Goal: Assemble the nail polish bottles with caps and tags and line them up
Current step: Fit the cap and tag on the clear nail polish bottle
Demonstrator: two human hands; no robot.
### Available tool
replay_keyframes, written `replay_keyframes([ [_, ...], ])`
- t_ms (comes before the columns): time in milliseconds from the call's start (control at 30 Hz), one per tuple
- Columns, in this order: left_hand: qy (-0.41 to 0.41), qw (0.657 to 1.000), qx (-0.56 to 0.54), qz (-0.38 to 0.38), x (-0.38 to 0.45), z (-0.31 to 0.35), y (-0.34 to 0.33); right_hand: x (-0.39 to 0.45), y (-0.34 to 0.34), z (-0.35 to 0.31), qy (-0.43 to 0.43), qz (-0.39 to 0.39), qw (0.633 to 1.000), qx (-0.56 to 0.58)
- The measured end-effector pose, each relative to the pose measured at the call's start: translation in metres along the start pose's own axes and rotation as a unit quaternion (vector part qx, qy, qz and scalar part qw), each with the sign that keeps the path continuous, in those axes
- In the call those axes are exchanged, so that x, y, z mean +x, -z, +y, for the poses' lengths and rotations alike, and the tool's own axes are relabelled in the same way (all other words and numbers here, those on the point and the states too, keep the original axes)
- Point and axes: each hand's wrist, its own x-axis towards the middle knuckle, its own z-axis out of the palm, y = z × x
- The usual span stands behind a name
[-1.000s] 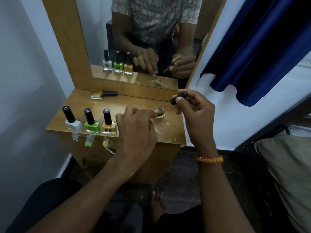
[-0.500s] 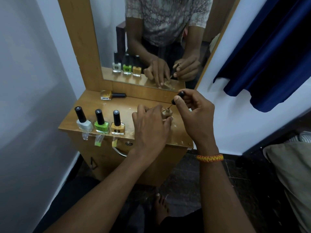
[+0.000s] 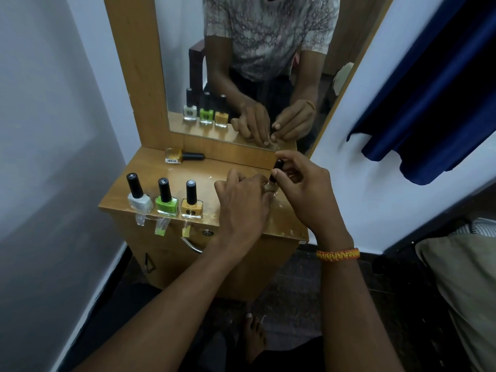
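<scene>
Wooden dresser top point(image 3: 241, 161): black cap point(image 3: 276, 169) (tilted)

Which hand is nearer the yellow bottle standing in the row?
Left. The left hand sits just right of the yellow bottle, gripping another bottle; the right hand is farther right, pinching a black cap.

A single head-worn wide-angle camera looks forward and steeply down from above the person's forearms. It faces a small light-brown wooden dressing table point(image 3: 161, 167) close in front, with its tall wood-framed mirror point(image 3: 241, 76) at frame top. The mirror returns a second, opposing angle on the same tabletop. Lens distortion bends the white side walls.
</scene>
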Motion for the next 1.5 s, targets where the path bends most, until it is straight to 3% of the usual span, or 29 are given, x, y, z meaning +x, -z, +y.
replay_keyframes([
  [100, -0.010, 1.000, -0.010, 0.005, 0.001, 0.001, 0.003, 0.001, 0.009, -0.002, 0.010, -0.048, 0.999, -0.008],
  [233, -0.050, 0.998, -0.018, 0.029, 0.002, 0.002, 0.003, 0.003, 0.032, -0.006, 0.016, -0.055, 0.998, 0.014],
  [467, -0.076, 0.994, -0.073, 0.035, 0.000, 0.004, -0.005, -0.002, 0.049, -0.009, 0.034, -0.033, 0.999, 0.022],
  [933, -0.119, 0.992, -0.038, 0.014, -0.013, 0.003, 0.002, -0.020, 0.041, -0.024, 0.031, 0.050, 0.998, -0.035],
  [1067, -0.125, 0.991, -0.036, 0.013, -0.014, 0.003, 0.004, -0.022, 0.046, -0.020, -0.037, -0.032, 0.997, 0.065],
  [1267, -0.146, 0.989, -0.010, -0.014, -0.014, -0.003, 0.004, -0.024, 0.056, -0.012, -0.017, -0.087, 0.993, 0.083],
  [1500, -0.152, 0.988, 0.010, -0.007, -0.015, -0.006, 0.007, -0.027, 0.049, -0.022, 0.002, -0.052, 0.999, 0.017],
])
